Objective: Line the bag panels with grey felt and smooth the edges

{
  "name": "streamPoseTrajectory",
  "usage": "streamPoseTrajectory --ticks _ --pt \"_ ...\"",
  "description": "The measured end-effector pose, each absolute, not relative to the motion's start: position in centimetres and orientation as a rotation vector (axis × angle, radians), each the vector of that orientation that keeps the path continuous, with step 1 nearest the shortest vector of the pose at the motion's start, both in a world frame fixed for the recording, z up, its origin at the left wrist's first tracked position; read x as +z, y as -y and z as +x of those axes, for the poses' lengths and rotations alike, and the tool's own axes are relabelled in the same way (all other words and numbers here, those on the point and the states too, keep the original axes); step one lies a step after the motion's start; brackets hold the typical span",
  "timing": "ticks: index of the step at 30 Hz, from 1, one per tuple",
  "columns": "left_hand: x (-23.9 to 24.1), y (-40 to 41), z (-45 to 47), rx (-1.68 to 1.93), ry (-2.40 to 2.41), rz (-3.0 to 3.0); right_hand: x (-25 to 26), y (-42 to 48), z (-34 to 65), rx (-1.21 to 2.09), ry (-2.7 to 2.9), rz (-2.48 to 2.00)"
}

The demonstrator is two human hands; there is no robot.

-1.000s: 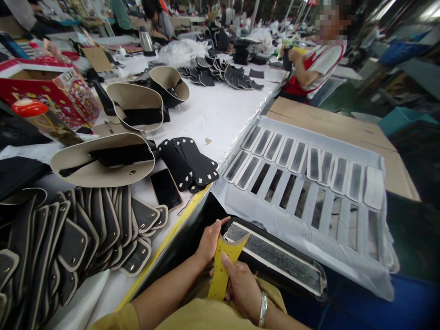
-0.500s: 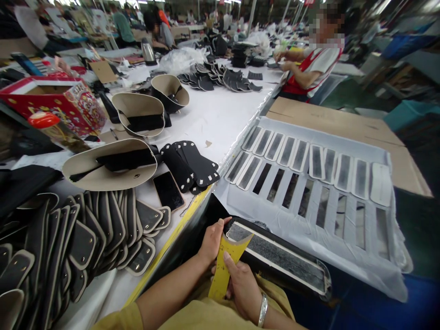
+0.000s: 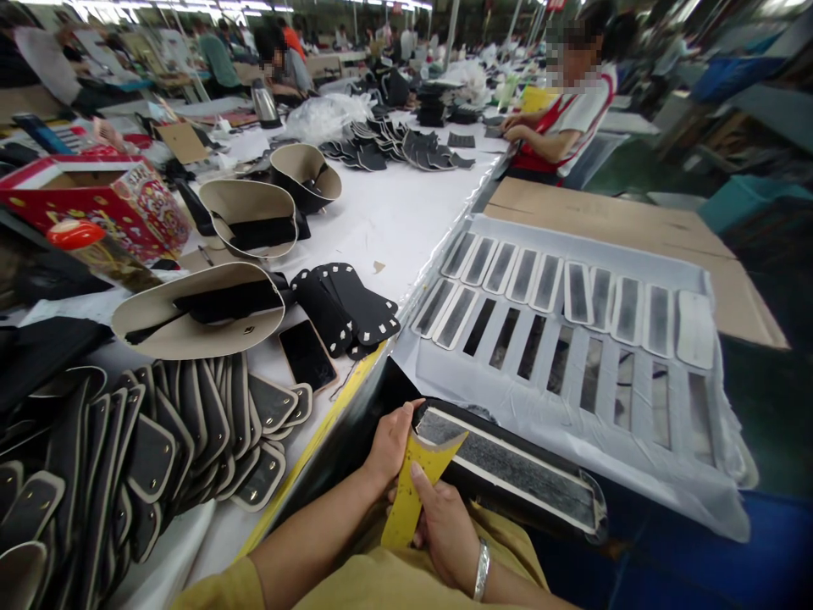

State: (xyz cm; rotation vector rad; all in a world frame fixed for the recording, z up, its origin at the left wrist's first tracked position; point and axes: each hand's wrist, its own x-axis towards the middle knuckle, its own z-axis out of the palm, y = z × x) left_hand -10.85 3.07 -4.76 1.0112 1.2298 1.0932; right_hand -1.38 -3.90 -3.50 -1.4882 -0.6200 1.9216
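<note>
My right hand is closed around a flat yellow scraper-like tool with a concave curved end. That curved end lies over the near end of a long black piece with rounded ends. A grey strip edged in white runs along the piece's upper face. My left hand grips the piece's near left corner, thumb on top. Its lower fingers are partly hidden behind the yellow tool. The black piece slants away to the right, in front of a cloth-covered slotted rack.
Several white-edged grey strips lie on the rack. On the white table are black straps, a phone, black panels, beige-lined open shells and a red box. A co-worker stands at the far right.
The view has shifted slightly, so the surroundings sit a little to the left. My hands keep the same hold, and the tool's curved end stays at the black piece's near end.
</note>
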Motion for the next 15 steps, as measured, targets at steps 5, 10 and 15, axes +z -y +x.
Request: streamPoseTrajectory --ticks 5,10,15 --pt "-4.49 -3.24 -10.65 1.079 -1.202 1.051 -3.67 4.12 -1.64 1.918 0.568 -1.476" --pt "-4.11 -3.48 -10.42 1.01 -1.249 1.178 -3.46 4.39 -1.57 1.903 0.525 -1.443" --pt "-3.81 -3.77 -10.57 0.79 -1.454 1.469 -3.49 4.6 -1.13 1.855 0.539 -1.484"
